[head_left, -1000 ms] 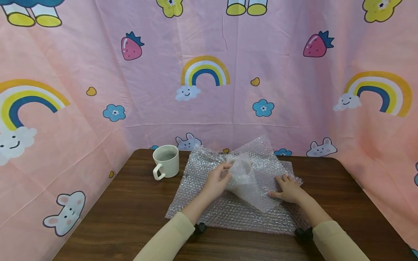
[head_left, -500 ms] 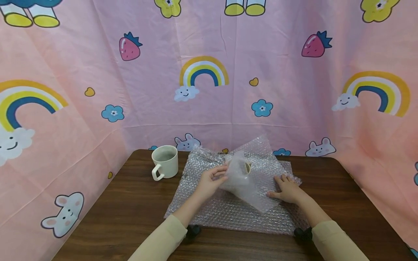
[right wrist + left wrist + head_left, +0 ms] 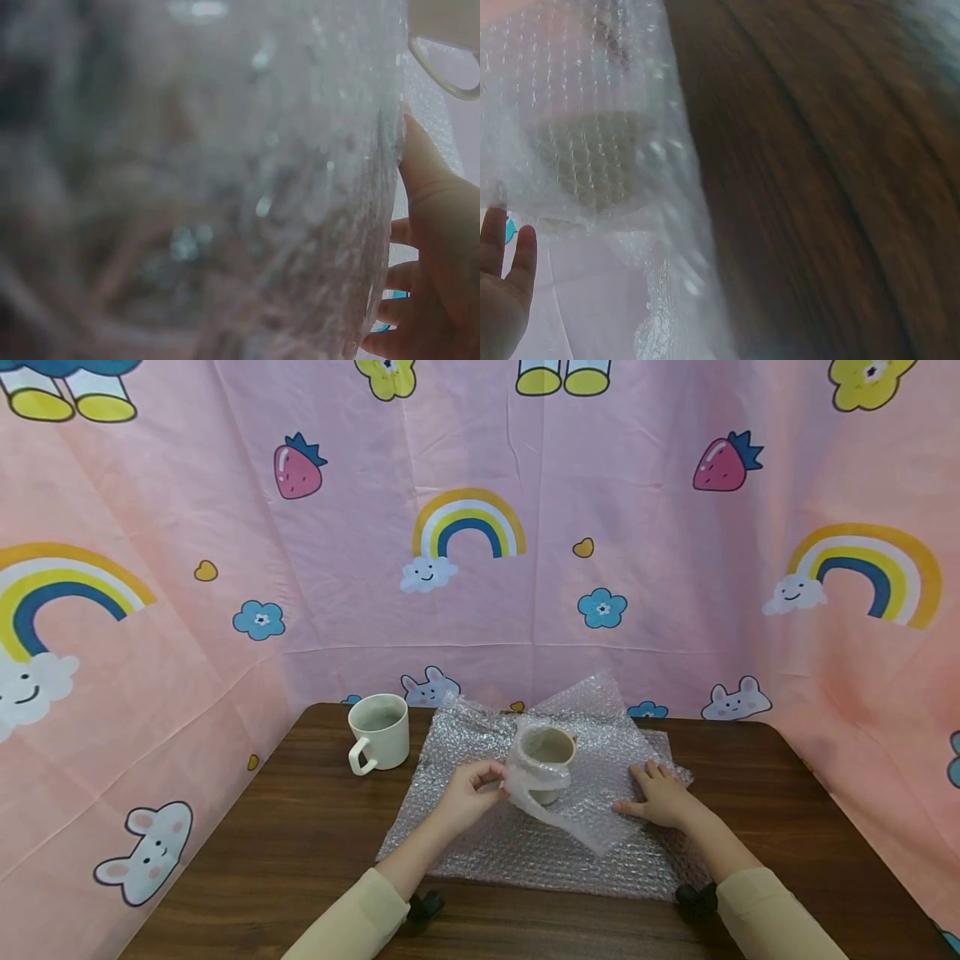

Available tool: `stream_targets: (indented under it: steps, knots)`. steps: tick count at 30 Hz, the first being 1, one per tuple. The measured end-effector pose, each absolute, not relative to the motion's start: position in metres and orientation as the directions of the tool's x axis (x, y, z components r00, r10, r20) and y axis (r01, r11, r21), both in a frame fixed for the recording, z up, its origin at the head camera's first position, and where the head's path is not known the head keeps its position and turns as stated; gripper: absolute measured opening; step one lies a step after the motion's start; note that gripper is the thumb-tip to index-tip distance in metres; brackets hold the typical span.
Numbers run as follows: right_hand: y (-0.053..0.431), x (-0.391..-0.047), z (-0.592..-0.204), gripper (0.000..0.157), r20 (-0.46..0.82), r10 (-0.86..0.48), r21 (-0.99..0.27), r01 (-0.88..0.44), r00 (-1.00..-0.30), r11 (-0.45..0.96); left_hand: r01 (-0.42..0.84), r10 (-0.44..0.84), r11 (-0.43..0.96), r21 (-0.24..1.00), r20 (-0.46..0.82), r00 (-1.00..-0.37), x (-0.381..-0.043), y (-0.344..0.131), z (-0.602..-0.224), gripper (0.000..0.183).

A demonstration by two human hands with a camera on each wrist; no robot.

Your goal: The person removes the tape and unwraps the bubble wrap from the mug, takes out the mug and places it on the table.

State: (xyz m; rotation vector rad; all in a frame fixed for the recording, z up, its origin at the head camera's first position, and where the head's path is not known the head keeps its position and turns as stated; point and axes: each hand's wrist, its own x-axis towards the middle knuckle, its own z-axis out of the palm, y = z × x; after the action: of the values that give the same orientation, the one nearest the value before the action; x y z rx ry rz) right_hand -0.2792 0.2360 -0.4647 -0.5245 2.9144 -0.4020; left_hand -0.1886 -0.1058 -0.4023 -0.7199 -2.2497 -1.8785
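A cream mug (image 3: 553, 746) stands upright on the bubble wrap (image 3: 540, 864), part of a sheet folded up around its left and front side. My left hand (image 3: 467, 797) pinches the edge of that flap, just left of the mug. Through the wrap (image 3: 570, 90) the mug's body (image 3: 596, 161) shows dimly in the left wrist view. My right hand (image 3: 662, 797) rests on the wrap right of the mug, fingers spread. In the right wrist view this hand (image 3: 446, 240) lies beside blurred wrap, and a mug handle (image 3: 454, 86) shows at the top right.
A second cream mug (image 3: 381, 732), its handle toward the front left, stands on the dark wooden table (image 3: 262, 860) to the left of the wrap. Wrap corners spread at the back of the table. A patterned pink cloth (image 3: 480, 627) hangs behind and along both sides.
My left hand has moved left and toward me, drawing the flap off the mug's top, so its opening now shows. The right hand stays in place.
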Motion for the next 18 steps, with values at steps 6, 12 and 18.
stream_targets:
  steps: [6,12,18]
  knots:
    - [0.236,-0.279,-0.465,0.1,-0.102,-0.361,-0.275,-0.323,-0.927,0.906,0.52,0.369,0.155,0.84,0.439,-0.819,-0.181,-0.113,-0.406,0.013]
    - [0.236,-0.278,-0.465,0.099,-0.095,-0.362,-0.286,-0.323,-0.927,0.902,0.532,0.444,0.157,0.832,0.421,-0.791,-0.181,-0.117,-0.416,0.023]
    - [0.237,-0.278,-0.466,0.099,-0.088,-0.363,-0.287,-0.325,-0.928,0.901,0.558,0.505,0.161,0.814,0.418,-0.755,-0.183,-0.119,-0.422,0.033]
